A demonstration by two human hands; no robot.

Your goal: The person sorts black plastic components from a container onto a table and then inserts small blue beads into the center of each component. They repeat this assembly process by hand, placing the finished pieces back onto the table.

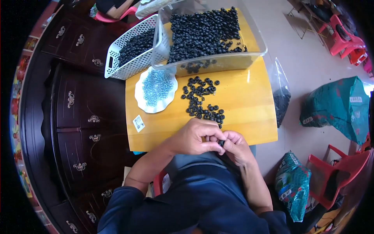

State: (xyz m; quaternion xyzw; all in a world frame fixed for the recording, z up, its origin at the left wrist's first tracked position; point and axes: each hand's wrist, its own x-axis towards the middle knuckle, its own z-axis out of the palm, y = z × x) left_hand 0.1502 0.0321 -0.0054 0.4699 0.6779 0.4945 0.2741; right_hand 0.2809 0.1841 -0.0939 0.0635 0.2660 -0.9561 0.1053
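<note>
**Two hands pinched one black ring at the near edge of the yellow surface**

Head view: The left hand (193,137) and the right hand (233,145) met at about 6 o'clock of the yellow wooden surface (245,113), just over its near edge. Between them sat a small black rubber ring (221,142), and the fingers of both hands were closed together on it, the left thumb and forefinger pressing from the left, the right fingertips curled over it from the right.

From the hands toward 12 o'clock, a loose scatter of black rings (200,99) lay on the surface, its nearest pieces just beside the left knuckles. At about 11 o'clock of that scatter stood a white scalloped plate (145,104) holding small blue-grey metal parts (157,85). Farther toward 12 o'clock, a clear plastic bin (255,46) held a heap of the same black rings, and touching its left side was a white perforated basket (117,54), also with black rings inside.

At 3 o'clock, off the surface's edge, hung a clear bag of dark pieces (281,102). At 9 o'clock stood a dark wooden cabinet (78,128) with metal handles.
</note>
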